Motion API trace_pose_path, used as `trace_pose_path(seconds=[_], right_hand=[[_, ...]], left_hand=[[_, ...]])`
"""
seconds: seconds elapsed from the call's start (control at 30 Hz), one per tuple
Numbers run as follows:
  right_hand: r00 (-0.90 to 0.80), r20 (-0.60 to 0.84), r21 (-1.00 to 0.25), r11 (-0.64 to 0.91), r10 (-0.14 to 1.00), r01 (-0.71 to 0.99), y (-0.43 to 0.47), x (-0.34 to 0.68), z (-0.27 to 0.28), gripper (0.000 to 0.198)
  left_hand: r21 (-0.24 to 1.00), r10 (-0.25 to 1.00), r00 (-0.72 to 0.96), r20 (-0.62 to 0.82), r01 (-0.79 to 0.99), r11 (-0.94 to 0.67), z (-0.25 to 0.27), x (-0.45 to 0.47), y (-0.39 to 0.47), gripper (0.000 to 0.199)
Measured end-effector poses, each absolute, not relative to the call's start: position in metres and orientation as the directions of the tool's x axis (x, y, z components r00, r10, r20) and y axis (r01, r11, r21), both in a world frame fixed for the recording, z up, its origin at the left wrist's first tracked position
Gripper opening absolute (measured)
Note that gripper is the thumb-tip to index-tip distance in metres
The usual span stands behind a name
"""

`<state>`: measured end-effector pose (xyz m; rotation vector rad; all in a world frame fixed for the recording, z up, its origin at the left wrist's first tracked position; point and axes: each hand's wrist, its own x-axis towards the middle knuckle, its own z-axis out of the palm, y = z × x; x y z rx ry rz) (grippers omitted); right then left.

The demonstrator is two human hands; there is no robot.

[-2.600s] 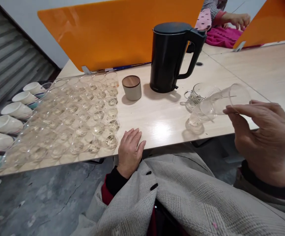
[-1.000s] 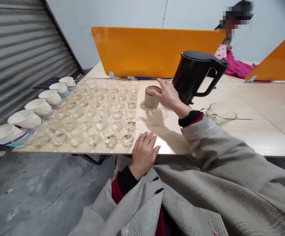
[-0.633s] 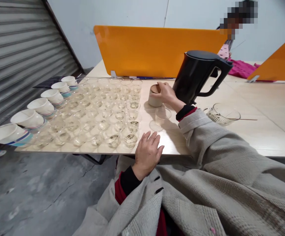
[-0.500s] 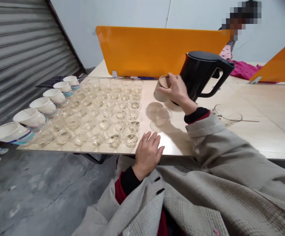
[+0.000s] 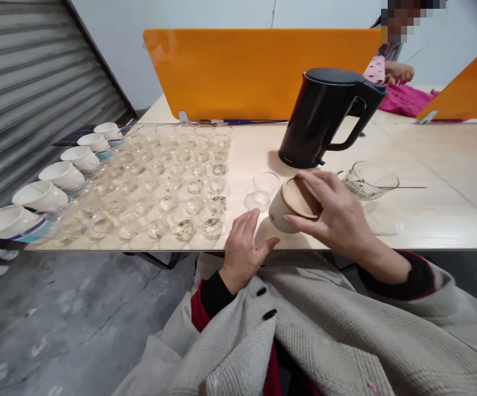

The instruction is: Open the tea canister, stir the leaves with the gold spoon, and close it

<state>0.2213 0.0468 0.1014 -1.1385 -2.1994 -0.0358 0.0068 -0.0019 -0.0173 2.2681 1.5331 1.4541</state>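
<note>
My right hand [image 5: 339, 212] grips a small cream canister [image 5: 280, 212] with a wooden-looking lid [image 5: 301, 199], tilted above the front of the table. Close by on its left, my left hand [image 5: 244, 247] rests at the table edge, thumb apart from the fingers and holding nothing. A clear plastic cup [image 5: 266, 181] stands between the canister and many similar clear cups [image 5: 184, 228], set in rows and holding a little liquid with dark bits. Behind my right hand a black electric kettle [image 5: 319, 118] stands upright, its handle to the right.
White paper cups [image 5: 40, 196] line the left side. A ribbed glass bowl [image 5: 372, 181] with a thin stick across it sits to the right. An orange divider [image 5: 259, 71] crosses the back. Beyond it, another person's hand [image 5: 399, 72] is near pink cloth [image 5: 417, 99].
My right hand has brought the canister from beside the kettle toward me, close to my left hand. The left hand's thumb has spread. Another person's hand has come into view.
</note>
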Motion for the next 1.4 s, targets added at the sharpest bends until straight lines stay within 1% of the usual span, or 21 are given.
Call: trace_pose_path(seconds=[0.1,0.2,0.37,0.47,0.53,0.63,0.8,0.9,1.0,1.17,1.27,1.4], right_hand=[[-0.424,0.457,-0.333,0.593,0.782,0.733,0.048,0.212,0.082,0.077],[-0.468,0.414,-0.378,0.615,0.781,0.693,0.058,0.207,0.077,0.08],[-0.512,0.423,-0.341,0.655,0.748,0.674,0.077,0.207,0.086,0.082],[-0.568,0.412,-0.32,0.697,0.712,0.642,0.082,0.205,0.093,0.08],[-0.602,0.406,-0.322,0.724,0.688,0.611,0.083,0.203,0.095,0.08],[-0.619,0.39,-0.336,0.731,0.682,0.593,0.082,0.201,0.095,0.081],[-0.612,0.376,-0.332,0.717,0.696,0.613,0.073,0.202,0.085,0.083],[-0.596,0.362,-0.344,0.697,0.717,0.629,0.067,0.202,0.079,0.081],[-0.574,0.361,-0.346,0.677,0.735,0.649,0.064,0.201,0.076,0.082],[-0.559,0.405,-0.354,0.688,0.723,0.634,0.06,0.201,0.072,0.094],[-0.527,0.442,-0.376,0.683,0.726,0.626,0.058,0.199,0.067,0.086],[-0.483,0.482,-0.413,0.675,0.731,0.611,0.057,0.194,0.058,0.077]], left_hand=[[0.528,0.775,0.078,0.627,0.689,-0.497,-0.017,0.009,0.002,0.079],[0.539,0.79,0.068,0.609,0.696,-0.475,-0.017,0.007,0.004,0.074],[0.514,0.795,0.093,0.6,0.717,-0.471,-0.018,0.004,0.007,0.072],[0.501,0.789,0.083,0.609,0.73,-0.464,-0.016,0.005,0.006,0.073],[0.505,0.792,0.064,0.608,0.738,-0.448,-0.014,0.006,0.005,0.073],[0.52,0.808,0.042,0.588,0.746,-0.417,-0.011,0.006,0.004,0.072],[0.534,0.825,0.053,0.563,0.739,-0.412,-0.007,0.007,0.005,0.067],[0.544,0.838,0.04,0.544,0.743,-0.389,-0.009,0.009,0.007,0.069],[0.566,0.851,0.008,0.524,0.744,-0.356,-0.011,0.012,0.009,0.075],[0.62,0.883,-0.007,0.47,0.714,-0.325,-0.01,0.019,0.01,0.091],[0.64,0.893,-0.023,0.45,0.706,-0.304,-0.009,0.022,0.01,0.089],[0.63,0.885,-0.043,0.464,0.718,-0.296,-0.008,0.027,0.011,0.088]])
